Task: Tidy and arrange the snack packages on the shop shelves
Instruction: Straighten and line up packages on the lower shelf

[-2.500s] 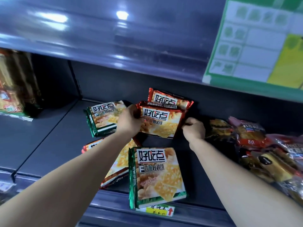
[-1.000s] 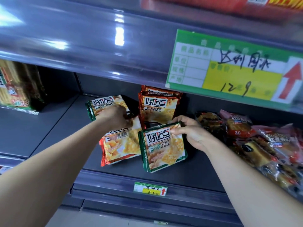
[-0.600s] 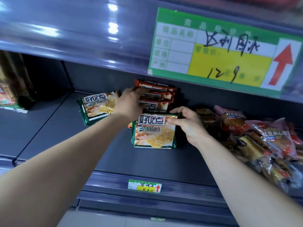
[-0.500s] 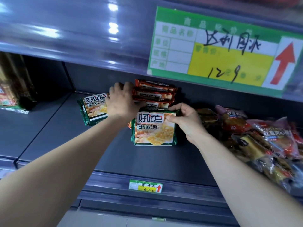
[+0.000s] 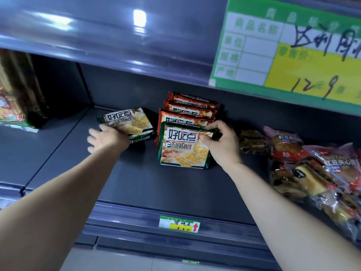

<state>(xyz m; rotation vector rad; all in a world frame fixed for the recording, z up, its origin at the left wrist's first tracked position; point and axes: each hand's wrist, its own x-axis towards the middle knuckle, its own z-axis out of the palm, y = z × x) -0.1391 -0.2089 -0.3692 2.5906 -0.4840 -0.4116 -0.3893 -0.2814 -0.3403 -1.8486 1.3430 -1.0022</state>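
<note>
Moved: left hand (image 5: 107, 138) has left the red packs (image 5: 189, 109), where it lay half a second ago, and gone leftward to the lying green pack (image 5: 128, 123); the right hand has kept its place.
Left hand: released, fingers straight and spread, blurred; it overlaps the near left corner of the lying green pack, and I cannot tell whether it presses on it.
Right hand (image 5: 220, 145): grasping the front green pack (image 5: 182, 148), with the thumb on the printed face and the fingers curled over the top edge at the upper right corner.
Front green pack: upright on its lower edge, face to the camera, about midway between the back and front edges of the shelf (image 5: 175, 188), close against the red packs behind it.
Red packs: three, upright, one behind another towards the shelf's back edge; mostly their top strips show.
Lying green pack: left of that row, near the back edge, turned askew; a second green edge shows beneath it.
Dark wrapped pack (image 5: 252, 141): just right of the right hand, near the back edge.
Bread bags (image 5: 312, 173): heaped at the shelf's right end, from back edge to front edge.
Small price tag (image 5: 179, 223): on the shelf's front rail, below the front green pack, with a red arrow.
Large price card (image 5: 289, 55): green and yellow, handwritten, on the front edge of the shelf above.
Yellow package (image 5: 15, 94): upright on the neighbouring shelf section, far left.
</note>
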